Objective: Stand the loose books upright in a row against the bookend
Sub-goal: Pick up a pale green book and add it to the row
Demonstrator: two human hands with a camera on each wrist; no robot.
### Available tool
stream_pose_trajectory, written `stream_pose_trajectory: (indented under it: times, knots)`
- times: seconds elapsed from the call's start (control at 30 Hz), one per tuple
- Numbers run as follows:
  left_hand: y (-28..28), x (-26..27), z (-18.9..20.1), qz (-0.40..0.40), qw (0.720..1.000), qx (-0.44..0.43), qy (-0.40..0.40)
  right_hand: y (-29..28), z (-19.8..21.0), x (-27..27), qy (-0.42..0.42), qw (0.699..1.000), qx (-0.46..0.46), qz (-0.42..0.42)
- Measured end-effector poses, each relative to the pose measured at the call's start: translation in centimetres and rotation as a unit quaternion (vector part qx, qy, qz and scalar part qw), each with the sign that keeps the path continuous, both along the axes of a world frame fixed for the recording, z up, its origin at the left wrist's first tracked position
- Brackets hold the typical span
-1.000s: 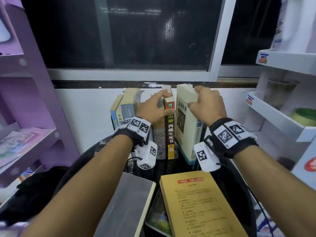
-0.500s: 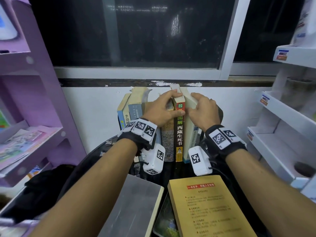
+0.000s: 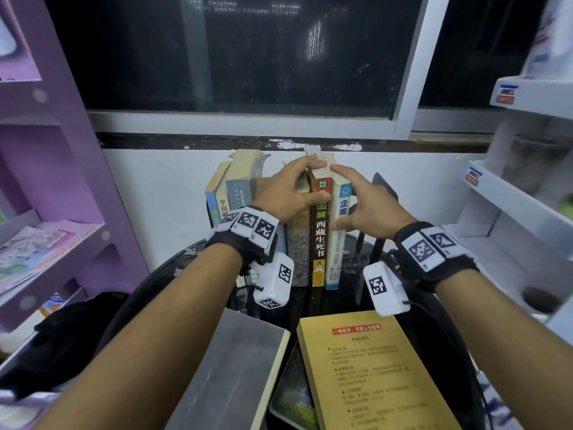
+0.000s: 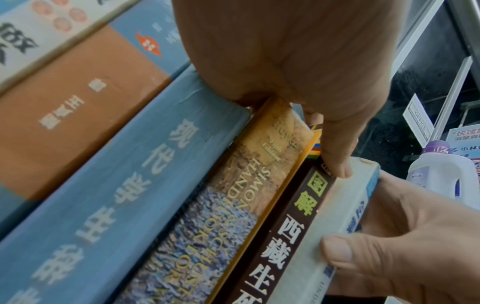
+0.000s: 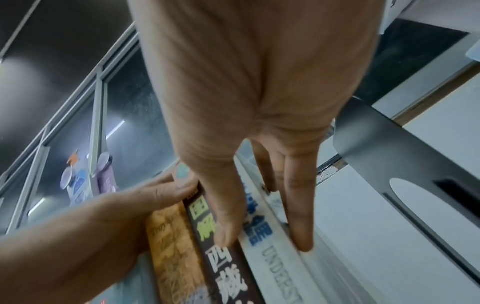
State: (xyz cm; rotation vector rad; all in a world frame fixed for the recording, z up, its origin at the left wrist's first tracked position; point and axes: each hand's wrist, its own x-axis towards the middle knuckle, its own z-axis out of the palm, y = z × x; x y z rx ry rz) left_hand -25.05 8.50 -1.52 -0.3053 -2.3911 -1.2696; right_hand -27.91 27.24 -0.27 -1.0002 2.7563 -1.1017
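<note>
Several books stand upright in a row at the back of the black table (image 3: 338, 302). My left hand (image 3: 291, 190) grips the top of the dark brown-spined book (image 3: 319, 240), fingers over its top edge and thumb on its spine (image 4: 280, 242). My right hand (image 3: 356, 200) holds the white, blue-lettered book (image 3: 336, 252) at the row's right end, thumb on the spine and fingers on its right cover (image 5: 280, 263). That book stands pressed against the dark one. The black metal bookend (image 3: 383, 190) rises just right of my right hand (image 5: 389, 154).
Loose books lie flat at the table's front: a grey one (image 3: 235, 367), a yellow one (image 3: 372, 377) and a green one (image 3: 291, 398) under them. A purple shelf (image 3: 62, 243) stands left, white shelves (image 3: 511, 206) right, a window behind.
The white book, held tilted and apart with its cover showing, has swung in against the dark book and stands straight. My left hand stayed on the row's top.
</note>
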Motion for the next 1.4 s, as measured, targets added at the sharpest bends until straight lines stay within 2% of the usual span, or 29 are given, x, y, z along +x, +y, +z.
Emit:
stream_pose_trajectory:
  times: [0.4,0.67,0.93,1.4]
  knots:
    - [-0.7,-0.3,0.1,-0.011,1.000,0.006,0.024,-0.5,-1.4,-0.5,0.047,0.996,-0.071,0.009]
    - [-0.8,-0.4,0.1,-0.024,0.999,0.026,0.028,-0.7,-1.3,-1.1,0.034,0.996,-0.085,0.021]
    - [-0.9,-0.8,-0.4,-0.015,1.000,0.009,0.025,-0.6,-1.5,-1.1,0.026,0.997,-0.068,0.026]
    - [0.3,0.5,0.1,0.009,1.000,-0.008,0.006,-0.6,-1.4,-0.2,0.019,0.999,-0.030,-0.016]
